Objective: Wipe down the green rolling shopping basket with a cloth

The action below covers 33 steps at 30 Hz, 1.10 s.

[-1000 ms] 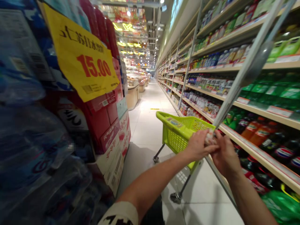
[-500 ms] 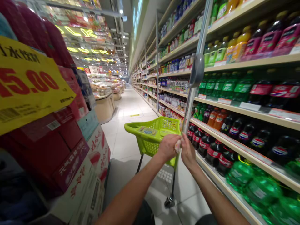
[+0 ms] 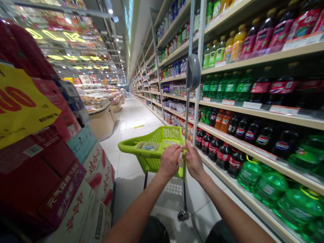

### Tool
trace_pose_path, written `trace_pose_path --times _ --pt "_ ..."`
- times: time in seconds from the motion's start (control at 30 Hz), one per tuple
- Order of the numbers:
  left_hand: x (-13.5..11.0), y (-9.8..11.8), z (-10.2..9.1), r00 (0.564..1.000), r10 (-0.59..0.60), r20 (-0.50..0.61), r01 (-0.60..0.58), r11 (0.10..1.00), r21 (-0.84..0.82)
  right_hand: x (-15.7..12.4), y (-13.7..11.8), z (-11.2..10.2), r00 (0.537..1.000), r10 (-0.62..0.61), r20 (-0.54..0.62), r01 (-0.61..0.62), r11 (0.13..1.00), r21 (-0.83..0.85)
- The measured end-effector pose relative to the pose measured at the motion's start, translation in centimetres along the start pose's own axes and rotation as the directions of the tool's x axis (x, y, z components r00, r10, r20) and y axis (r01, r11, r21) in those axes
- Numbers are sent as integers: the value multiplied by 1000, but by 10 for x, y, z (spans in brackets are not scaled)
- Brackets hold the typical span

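Note:
In the head view my left hand [image 3: 171,161] is closed, its fingertips pinched on a small, crumpled white-and-pink piece [image 3: 180,159] that looks like a wrapper. My right hand [image 3: 194,161] meets it, thumb and fingers pressed together at the top of the same piece; its exact kind is too small to tell. Just beyond both hands stands a lime-green shopping cart [image 3: 152,162] with perforated sides. Inside the cart's near part lies a flat clear package [image 3: 148,146] with a label.
Drink shelves [image 3: 263,111] line the right side. A thin metal pole with a grey oval handle [image 3: 193,72] rises before them. Stacked cartons [image 3: 83,189] and a yellow price sign [image 3: 22,104] stand close on the left. The tiled aisle [image 3: 131,108] runs ahead past food counters [image 3: 100,121].
The view has turned to the right, so the cart, shelves and hands sit further left in it. Both hands stay together on the small piece, the left fingertips nearer its top.

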State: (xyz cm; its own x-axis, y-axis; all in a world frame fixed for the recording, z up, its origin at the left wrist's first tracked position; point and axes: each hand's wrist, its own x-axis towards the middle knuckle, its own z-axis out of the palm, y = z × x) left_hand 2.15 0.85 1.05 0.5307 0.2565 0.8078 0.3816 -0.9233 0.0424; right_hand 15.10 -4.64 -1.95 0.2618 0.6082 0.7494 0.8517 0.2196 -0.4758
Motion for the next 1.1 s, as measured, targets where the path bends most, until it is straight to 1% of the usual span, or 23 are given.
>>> trace_pose_path --times 0.07,0.1,0.13,0.2,0.27,0.3,0.33,0.37,0.4,0.43,0.53,0.6,0.63,0.7,0.77,0.8,0.83,0.87,0.93,1.0,1.03,1.07,1.1 --pt "2 9 7 998 67 5 -67 998 -3 5 -3 1 1000 -22 6 22 1000 5" --pt "1 8 6 995 98 6 -98 995 9 7 -2 0 999 -35 18 35 999 -5" --pt "-2 2 3 993 122 5 -122 992 29 9 0 -1 998 -50 36 51 999 -16" --pt "-11 -22 -11 992 122 -20 -120 989 83 13 6 -4 995 -77 67 79 996 -30" --pt "-23 -50 -26 995 40 -95 -25 988 150 14 10 -5 994 -88 69 91 995 -42" --pt "-28 -61 -32 987 -19 -162 48 983 179 14 9 -5 995 -84 57 87 994 -58" --pt "-32 -68 -36 975 -63 -212 105 976 189 14 7 -4 996 -79 42 83 993 -82" --pt "-34 -70 -36 965 -91 -247 139 973 185 14 3 -2 996 -78 31 81 991 -107" --pt "-34 -67 -33 961 -96 -258 143 975 169 14 -2 0 996 -85 32 89 987 -131" --pt "-33 -60 -28 967 -76 -244 115 982 147 13 -8 3 994 -98 45 104 983 -153" --pt "-23 -33 -9 986 61 -155 -47 994 94 13 -21 8 986 -134 96 151 967 -207" --pt "-20 -29 -4 985 136 -105 -125 987 104 13 -20 7 983 -144 114 168 955 -245" --pt "-20 -33 -6 985 143 -92 -132 984 119 14 -17 5 982 -147 121 174 950 -260" --pt "-26 -52 -17 991 88 -105 -71 985 159 16 -9 0 979 -146 141 181 944 -277" --pt "-34 -74 -28 981 -46 -191 82 980 184 17 -2 -3 984 -118 134 154 942 -298" --pt "-36 -80 -31 966 -106 -237 150 973 175 18 0 -4 987 -101 124 136 940 -313" --pt "-37 -82 -32 952 -144 -271 191 969 157 18 0 -3 990 -86 113 119 937 -329" --pt "-36 -80 -29 946 -155 -286 199 971 132 18 0 -2 992 -75 102 106 933 -345" --pt "-30 -64 -17 959 -109 -260 135 987 83 17 -2 2 992 -76 97 107 926 -363" --pt "-23 -46 -3 979 -19 -205 32 998 61 17 -2 3 989 -96 112 131 922 -364" --pt "-21 -41 0 984 27 -177 -17 998 60 16 0 2 987 -107 122 145 921 -362" --pt "-20 -41 1 986 66 -154 -57 996 63 17 2 0 985 -114 131 154 920 -360" --pt "-21 -45 -1 986 90 -139 -81 994 74 17 5 -2 984 -116 134 158 920 -359"
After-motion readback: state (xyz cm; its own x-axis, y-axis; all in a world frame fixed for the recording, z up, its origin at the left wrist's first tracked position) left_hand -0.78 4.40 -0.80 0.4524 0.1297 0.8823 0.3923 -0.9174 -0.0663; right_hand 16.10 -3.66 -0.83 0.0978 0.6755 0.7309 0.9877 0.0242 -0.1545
